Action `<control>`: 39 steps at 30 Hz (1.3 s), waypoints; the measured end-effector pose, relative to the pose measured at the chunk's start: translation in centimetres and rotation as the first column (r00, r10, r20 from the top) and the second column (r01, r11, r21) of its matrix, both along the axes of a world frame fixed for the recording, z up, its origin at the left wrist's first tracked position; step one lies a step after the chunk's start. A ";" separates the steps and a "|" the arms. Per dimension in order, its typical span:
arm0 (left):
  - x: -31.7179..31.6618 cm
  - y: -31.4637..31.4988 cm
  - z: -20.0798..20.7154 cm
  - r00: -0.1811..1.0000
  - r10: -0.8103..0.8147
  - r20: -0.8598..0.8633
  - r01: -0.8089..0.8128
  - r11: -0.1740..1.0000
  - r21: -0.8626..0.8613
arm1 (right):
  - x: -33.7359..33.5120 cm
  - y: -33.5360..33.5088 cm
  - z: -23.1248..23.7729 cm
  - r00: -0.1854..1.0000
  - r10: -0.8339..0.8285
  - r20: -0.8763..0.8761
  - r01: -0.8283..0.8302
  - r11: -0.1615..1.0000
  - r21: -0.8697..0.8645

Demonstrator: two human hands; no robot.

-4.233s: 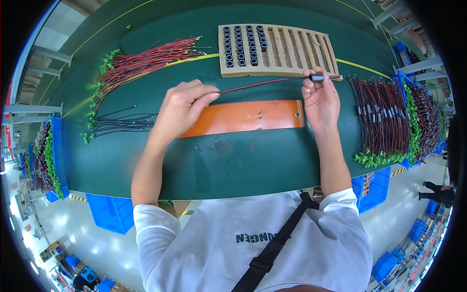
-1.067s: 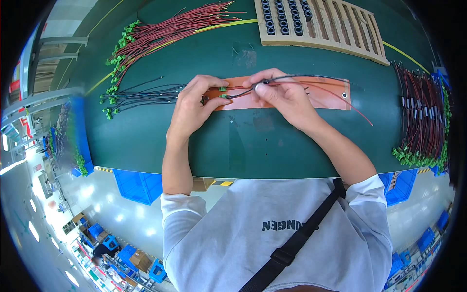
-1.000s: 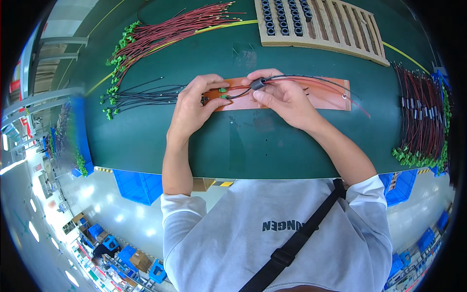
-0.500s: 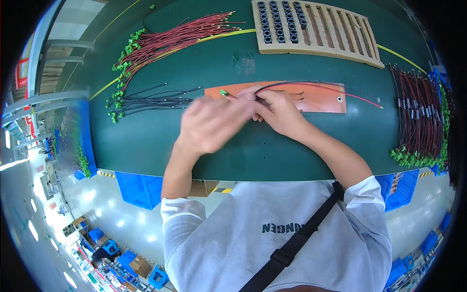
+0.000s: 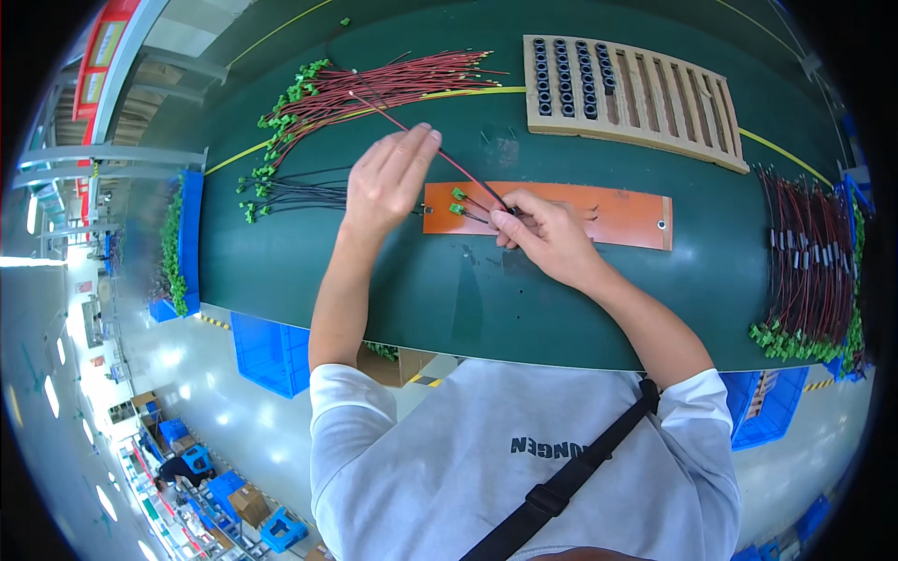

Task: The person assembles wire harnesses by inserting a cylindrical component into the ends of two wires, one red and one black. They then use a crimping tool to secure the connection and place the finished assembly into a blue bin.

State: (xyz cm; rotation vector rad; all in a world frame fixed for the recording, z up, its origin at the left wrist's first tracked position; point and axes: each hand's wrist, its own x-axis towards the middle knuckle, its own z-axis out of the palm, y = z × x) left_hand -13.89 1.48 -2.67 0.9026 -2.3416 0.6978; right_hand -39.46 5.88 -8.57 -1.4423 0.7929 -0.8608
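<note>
My right hand [image 5: 552, 236] pinches a pair of wires, one red and one black, over an orange board [image 5: 627, 215]. Two green connectors [image 5: 456, 208] on short wire ends stick out to the left of that pinch. From the fingers the long red wire [image 5: 463, 172] runs up and left, the black one close along it. My left hand [image 5: 388, 182] is raised beside the board, its fingers closed together around the wires partway along; the thumb is hidden. The loose wire tips point toward the far left.
A bundle of red wires [image 5: 402, 79] with green connectors lies at the far left, black wires [image 5: 304, 192] nearer. A slotted wooden rack [image 5: 645, 93] partly filled with black rings stands at the back. Finished-looking wire bundles [image 5: 809, 252] lie at right. Blue bins [image 5: 267, 351] sit below the table.
The wires' long ends have swung from the right over to the upper left. My left hand has moved up and away from my right hand, which stays pinched over the orange board.
</note>
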 end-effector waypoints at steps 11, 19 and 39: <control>6.7 -1.2 0.3 0.968 0.248 0.027 -0.248 0.969 0.017 | -0.1 -0.1 -0.3 0.999 0.030 -0.033 -0.030 1.000 0.007; 3.7 3.4 0.6 0.509 0.597 -0.620 0.328 0.531 0.781 | -0.3 -0.4 -0.1 0.999 -0.036 0.025 0.031 0.985 0.171; -6.8 7.8 -3.4 0.040 0.649 -0.759 0.744 0.488 0.456 | -0.8 -1.7 0.8 0.959 -0.136 0.250 -0.006 0.870 0.494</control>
